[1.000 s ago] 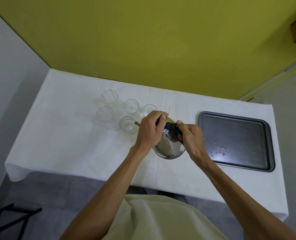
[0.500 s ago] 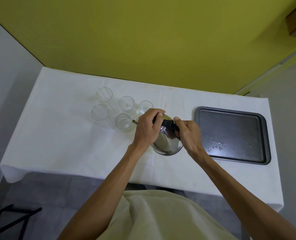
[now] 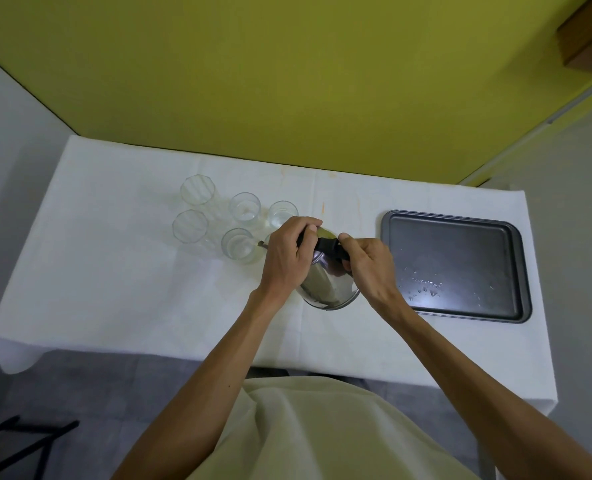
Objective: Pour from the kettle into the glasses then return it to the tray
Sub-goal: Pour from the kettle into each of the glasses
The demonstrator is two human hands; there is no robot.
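Gripping kettle (image 3: 325,285), both hands, seemingly tilted

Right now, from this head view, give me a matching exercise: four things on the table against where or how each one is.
Things:
1. kettle
2. tray
3. ribbed glass
4. tablecloth

States:
A. white, covering the table
B. dark, lying flat at the right, with only droplets on it
C. tilted, held by the left hand and the right hand, spout towards the glasses
D. standing at the far left of the cluster

Pairs: 1-C, 2-B, 3-D, 4-A
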